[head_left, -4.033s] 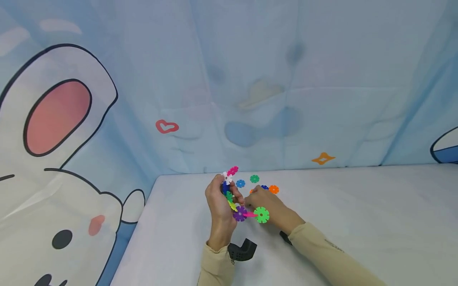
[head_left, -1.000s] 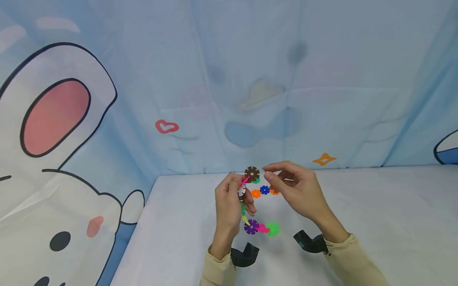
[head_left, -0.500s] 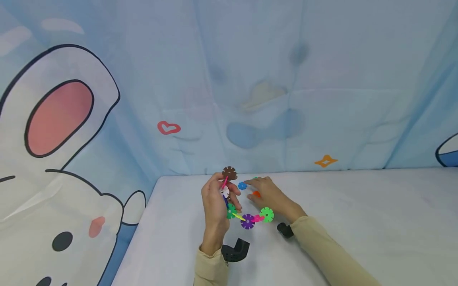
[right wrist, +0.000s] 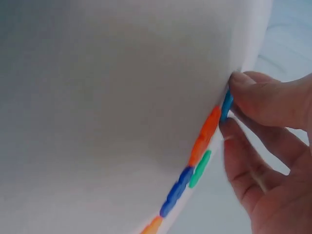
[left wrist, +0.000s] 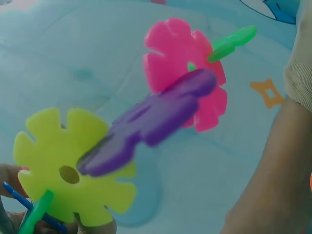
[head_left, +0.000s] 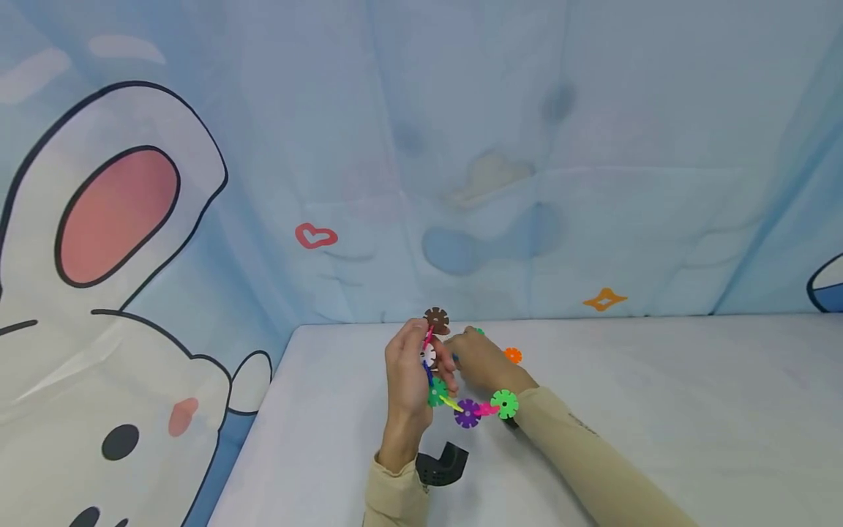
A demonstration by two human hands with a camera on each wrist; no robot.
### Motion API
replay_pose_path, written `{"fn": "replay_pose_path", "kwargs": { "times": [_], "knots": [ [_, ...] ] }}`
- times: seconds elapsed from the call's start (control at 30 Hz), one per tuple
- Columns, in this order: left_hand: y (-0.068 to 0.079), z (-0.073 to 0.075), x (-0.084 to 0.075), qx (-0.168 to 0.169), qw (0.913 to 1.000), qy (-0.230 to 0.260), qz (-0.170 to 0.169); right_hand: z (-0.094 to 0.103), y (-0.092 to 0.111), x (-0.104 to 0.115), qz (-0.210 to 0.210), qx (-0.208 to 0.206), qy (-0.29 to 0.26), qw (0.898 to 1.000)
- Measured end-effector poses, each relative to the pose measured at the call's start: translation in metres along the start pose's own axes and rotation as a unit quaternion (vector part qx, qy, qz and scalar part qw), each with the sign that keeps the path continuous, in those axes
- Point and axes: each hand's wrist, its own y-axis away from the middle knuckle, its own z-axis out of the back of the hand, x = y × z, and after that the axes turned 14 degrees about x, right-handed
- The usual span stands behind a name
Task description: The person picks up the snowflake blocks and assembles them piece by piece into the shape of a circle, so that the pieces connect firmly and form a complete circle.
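My left hand (head_left: 407, 373) grips a chain of slotted plastic snowflake discs, linked edge to edge. A brown disc (head_left: 436, 320) tops the chain, above pink and white ones. Its lower end curves right through a purple disc (head_left: 467, 413) to a light green disc (head_left: 504, 404). The left wrist view shows a yellow disc (left wrist: 44, 156) and a pink disc (left wrist: 170, 48) close up. At the table my right hand (head_left: 484, 360) pinches a light blue disc (right wrist: 226, 105) between thumb and fingers; the head view mostly hides that disc.
Loose discs lie flat near my right hand: an orange disc (right wrist: 204, 136), a green disc (right wrist: 200, 168), a dark blue disc (right wrist: 176, 191) and another orange disc (head_left: 513, 355). The white table (head_left: 658, 395) meets a printed blue curtain (head_left: 626, 219) at the back.
The brown disc has joined the chain's top since the earliest frame. My right hand came down from beside the chain to the table and has now pinched the light blue disc.
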Motion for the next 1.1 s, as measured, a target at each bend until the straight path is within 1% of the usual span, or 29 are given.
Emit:
{"fn": "replay_pose_path", "kwargs": {
  "times": [0.1, 0.17, 0.27, 0.33, 0.43, 0.5, 0.57, 0.63, 0.77, 0.87, 0.93, 1.03, 1.1],
  "knots": [
    [0.001, -0.003, 0.000, -0.003, 1.0000, -0.007, 0.004, 0.003, 0.003, 0.000, 0.006, -0.007, 0.018, 1.000],
    [0.000, -0.004, 0.001, -0.001, 0.9999, -0.011, 0.007, 0.005, 0.006, -0.001, -0.001, -0.006, 0.025, 1.000],
    [0.000, -0.005, 0.002, 0.000, 0.9998, -0.018, 0.007, 0.007, 0.012, -0.005, -0.016, 0.006, 0.001, 1.000],
    [0.000, -0.005, 0.002, 0.000, 0.9998, -0.021, 0.005, 0.008, 0.018, -0.008, -0.009, -0.001, -0.028, 1.000],
    [0.000, -0.005, 0.002, 0.003, 0.9997, -0.024, 0.004, 0.009, 0.030, -0.015, 0.011, -0.041, -0.063, 0.997],
    [0.000, -0.006, 0.002, 0.009, 0.9996, -0.026, 0.001, 0.013, 0.040, -0.017, 0.029, -0.081, -0.081, 0.993],
    [0.000, -0.006, 0.002, 0.011, 0.9995, -0.028, 0.000, 0.020, 0.050, -0.016, 0.038, -0.121, -0.104, 0.986],
    [0.001, -0.007, 0.002, 0.013, 0.9995, -0.030, 0.000, 0.030, 0.060, -0.012, 0.047, -0.154, -0.136, 0.978],
    [0.002, -0.009, 0.002, 0.015, 0.9994, -0.032, 0.005, 0.053, 0.080, 0.002, 0.059, -0.208, -0.187, 0.958],
    [0.003, -0.010, 0.002, 0.021, 0.9992, -0.032, 0.010, 0.067, 0.091, 0.014, 0.071, -0.248, -0.190, 0.947],
    [0.003, -0.012, 0.002, 0.023, 0.9991, -0.033, 0.013, 0.073, 0.096, 0.022, 0.086, -0.280, -0.189, 0.937],
    [0.004, -0.015, 0.003, 0.022, 0.9990, -0.036, 0.014, 0.077, 0.100, 0.031, 0.113, -0.320, -0.190, 0.921],
    [0.004, -0.017, 0.003, 0.019, 0.9990, -0.039, 0.013, 0.078, 0.102, 0.036, 0.126, -0.336, -0.189, 0.914]
  ]
}}
